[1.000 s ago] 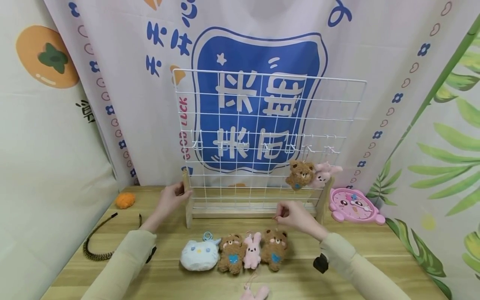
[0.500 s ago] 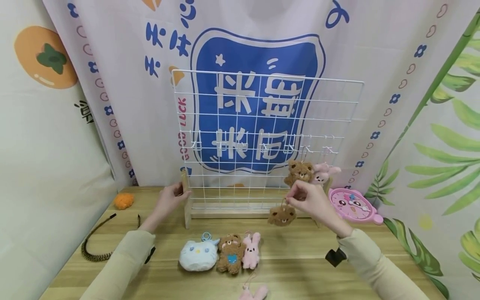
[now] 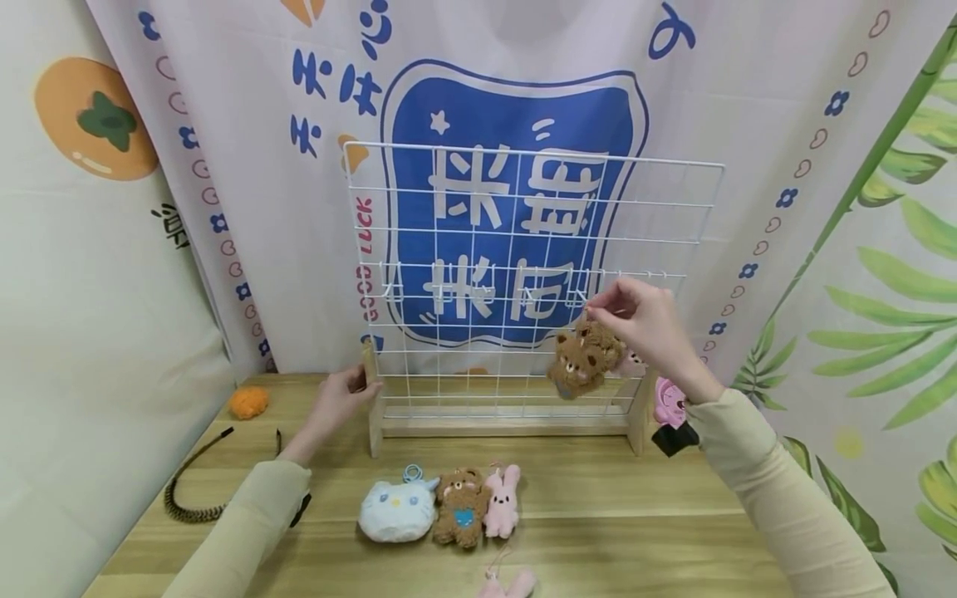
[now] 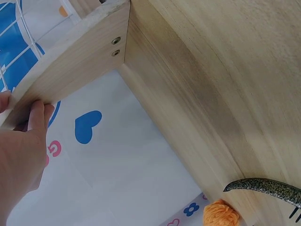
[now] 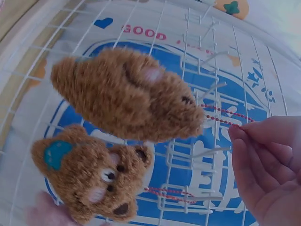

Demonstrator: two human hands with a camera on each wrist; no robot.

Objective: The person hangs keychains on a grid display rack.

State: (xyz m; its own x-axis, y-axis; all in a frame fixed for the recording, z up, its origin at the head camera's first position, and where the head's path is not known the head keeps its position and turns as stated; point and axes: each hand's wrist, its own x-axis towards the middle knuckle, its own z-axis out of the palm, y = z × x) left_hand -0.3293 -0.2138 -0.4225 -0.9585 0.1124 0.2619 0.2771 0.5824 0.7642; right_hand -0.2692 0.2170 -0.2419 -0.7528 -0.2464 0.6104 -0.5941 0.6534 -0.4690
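1. Head view: white wire grid (image 3: 516, 152), upright in a wooden stand (image 3: 508, 432), a row of hooks across its middle.
2. Right hand (image 3: 639, 316): before the grid's right part; fingers pinching a red bead chain (image 5: 228, 113).
3. Held bear (image 3: 576, 370), brown plush: dangling from that chain in front of the grid, overlapping the hung bear (image 5: 91, 176); appears not to be on a hook.
4. Hung bear and hung rabbit (image 3: 634, 362): side by side at the grid's right part, the rabbit mostly hidden.
5. Left hand (image 3: 344, 400): at the grid's left edge, fingers grasping the stand's upright, seemingly to steady it.
6. On the surface (image 3: 598, 515), before the grid: cat plush (image 3: 398, 512), spare bear (image 3: 461, 508), pink rabbit (image 3: 503, 502), in a row; another rabbit (image 3: 510, 586) farther from the grid, cut by the frame.
7. Step in hand, as judged: hanging the held bear from the grid, probably on the free hook (image 5: 211, 151) beside the hung bear.
8. Next move, as judged: calls for lining the chain's loop up with the hook tip, slipping it over, then easing the weight down before letting go.
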